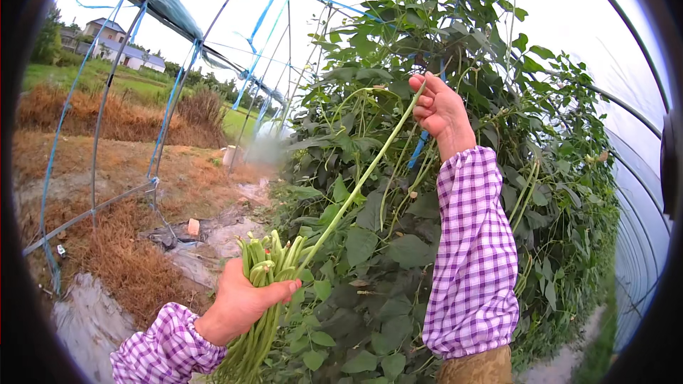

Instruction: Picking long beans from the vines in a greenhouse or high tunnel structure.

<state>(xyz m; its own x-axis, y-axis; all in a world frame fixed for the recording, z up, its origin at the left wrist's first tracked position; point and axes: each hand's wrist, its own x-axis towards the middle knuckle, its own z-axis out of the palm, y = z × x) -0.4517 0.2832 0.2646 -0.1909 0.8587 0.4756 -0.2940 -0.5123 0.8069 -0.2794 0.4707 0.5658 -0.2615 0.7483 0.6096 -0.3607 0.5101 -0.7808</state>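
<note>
My left hand [248, 298] is wrapped around a thick bunch of long green yardlong beans [251, 341], whose stem ends stick up above the thumb. One long bean [355, 192] slants up and right from the bunch. Its upper end is pinched between the fingertips of my right hand [440, 109], raised in front of the vines. Tall climbing bean plants [411, 245] with broad leaves fill the middle and right. More slender pods [525, 194] hang among the foliage. Checked purple-and-white sleeve covers [472, 256] are on both my forearms.
Curved metal tunnel poles [109, 85] with blue twine [64, 112] stand at left. Rolled plastic film [160, 5] hangs overhead. A brick [193, 227] lies by plastic ground sheeting [205, 250]. Clear film [640, 234] walls the right side; buildings [128, 55] appear far off.
</note>
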